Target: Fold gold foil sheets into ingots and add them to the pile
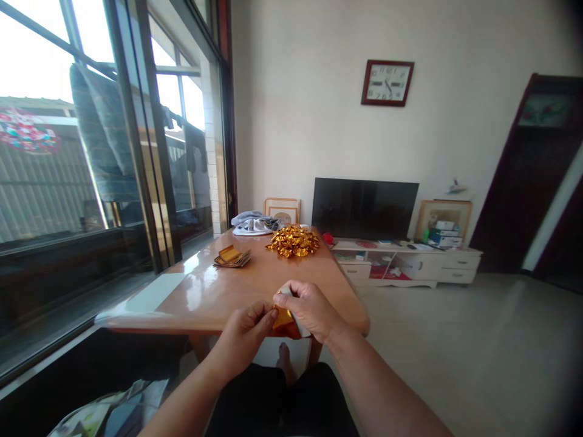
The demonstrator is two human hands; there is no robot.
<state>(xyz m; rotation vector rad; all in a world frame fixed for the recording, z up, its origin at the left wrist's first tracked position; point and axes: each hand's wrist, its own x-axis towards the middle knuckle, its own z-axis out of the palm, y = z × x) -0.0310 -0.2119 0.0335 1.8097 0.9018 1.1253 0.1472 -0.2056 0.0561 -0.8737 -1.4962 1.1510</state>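
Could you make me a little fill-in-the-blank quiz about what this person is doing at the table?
1. Both hands, left hand and right hand, hold a piece of ____ -coloured foil paper.
2. The heap of folded gold pieces lies on the wooden ____.
3. The flat stack of sheets lies to the ____ of that heap.
4. On the wall above the television hangs a ____.

Missing words: gold; table; left; clock
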